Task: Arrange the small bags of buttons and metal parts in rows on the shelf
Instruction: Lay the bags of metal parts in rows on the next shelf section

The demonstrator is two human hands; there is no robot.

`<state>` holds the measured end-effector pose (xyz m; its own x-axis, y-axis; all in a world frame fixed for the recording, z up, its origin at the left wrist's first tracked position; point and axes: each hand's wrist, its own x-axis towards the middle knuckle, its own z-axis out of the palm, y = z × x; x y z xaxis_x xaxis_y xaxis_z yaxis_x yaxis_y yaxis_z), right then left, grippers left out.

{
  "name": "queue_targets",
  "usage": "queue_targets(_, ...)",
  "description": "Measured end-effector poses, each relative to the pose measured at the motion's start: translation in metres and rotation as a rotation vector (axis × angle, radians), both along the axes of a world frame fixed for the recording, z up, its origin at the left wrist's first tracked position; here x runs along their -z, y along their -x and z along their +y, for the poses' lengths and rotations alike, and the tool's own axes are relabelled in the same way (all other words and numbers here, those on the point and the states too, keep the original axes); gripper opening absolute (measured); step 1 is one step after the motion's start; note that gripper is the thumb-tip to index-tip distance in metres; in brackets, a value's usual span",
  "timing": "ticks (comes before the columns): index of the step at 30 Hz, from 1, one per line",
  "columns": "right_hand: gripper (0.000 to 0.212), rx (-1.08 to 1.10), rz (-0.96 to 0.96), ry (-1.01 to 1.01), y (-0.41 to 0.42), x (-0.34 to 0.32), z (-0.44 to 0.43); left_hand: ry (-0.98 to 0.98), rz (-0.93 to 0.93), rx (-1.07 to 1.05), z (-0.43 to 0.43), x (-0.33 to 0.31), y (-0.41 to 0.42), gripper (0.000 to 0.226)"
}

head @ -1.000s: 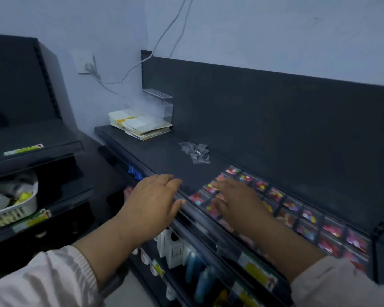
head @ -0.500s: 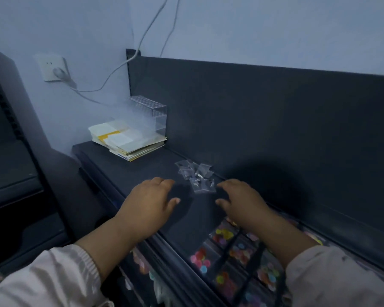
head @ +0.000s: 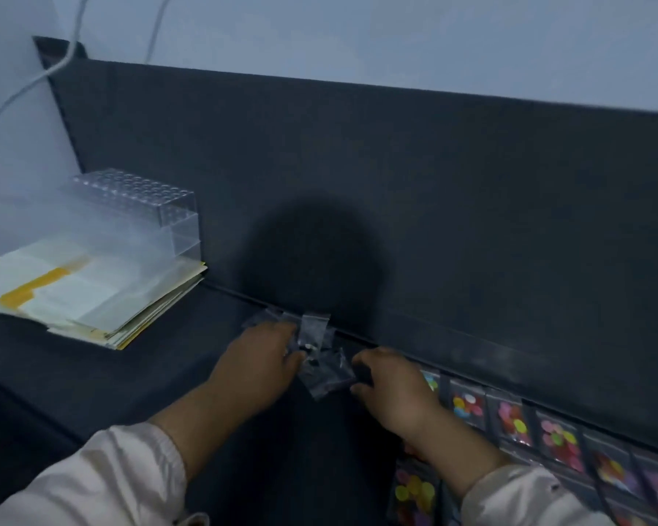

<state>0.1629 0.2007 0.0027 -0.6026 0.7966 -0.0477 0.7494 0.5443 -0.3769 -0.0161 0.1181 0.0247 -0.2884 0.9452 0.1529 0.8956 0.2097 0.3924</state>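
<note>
The clear bags (head: 316, 354) lie in a loose heap at the back edge of the shelf (head: 130, 381), right at the foot of the dark back panel (head: 434, 206). The left hand (head: 261, 368) is at the heap's left side, fingers curled together onto it with the thumb tucked under. The right hand (head: 394, 389) pinches the nearest bag's right edge between finger and thumb. Both grips are blurred, and what is inside the bags is too dim to make out.

To the left, open shelf runs as far as a stack of papers (head: 84, 294) at the back left corner, with a clear rack (head: 141, 206) on top. Open shelf also stretches towards the front edge. To the right, rows of button bags (head: 513, 419) follow the back edge, partly hidden by the right wrist and cut off at the picture's edge. A cable (head: 23, 85) hangs down the wall.

Half a second ago both hands were flat and short of the heap. Now they are on it, and the view has closed in.
</note>
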Motion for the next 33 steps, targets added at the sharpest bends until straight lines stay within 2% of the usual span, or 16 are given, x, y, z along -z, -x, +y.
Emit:
queue_targets(4,0.028,0.193,0.103,0.073,0.02,0.009,0.007,0.015,-0.117,0.048,0.039,0.011,0.025,0.022)
queue_targets(8,0.025,0.357,0.099,0.114,0.034,0.017,0.015,0.061,-0.213,0.054,0.07,0.025,0.039,0.003)
queue_targets(10,0.024,0.41,0.081,0.132,0.04,0.018,0.02,0.086,-0.274,0.047,0.083,0.032,0.043,0.008)
queue_targets(17,0.019,0.434,-0.02,0.161,0.061,0.027,0.03,0.191,-0.303,0.025,0.113,0.047,0.051,0.023)
queue_targets(20,0.008,0.433,-0.04,0.184,0.067,0.029,0.032,0.173,-0.448,-0.007,0.113,0.046,0.051,0.011)
queue_targets(22,0.005,0.429,-0.006,0.186,0.067,0.027,0.031,0.146,-0.581,-0.029,0.111,0.045,0.051,0.011)
queue_targets(26,0.014,0.486,0.232,0.226,0.06,0.02,0.028,0.079,-0.652,-0.027,0.106,0.033,0.048,0.012)
queue_targets(30,0.02,0.598,0.546,0.359,0.048,0.011,0.022,0.039,-0.887,0.035,0.101,0.015,0.039,0.012)
queue_targets(33,0.023,0.609,0.703,0.432,0.035,-0.003,0.01,0.096,-1.074,0.053,0.097,0.002,0.028,0.009)
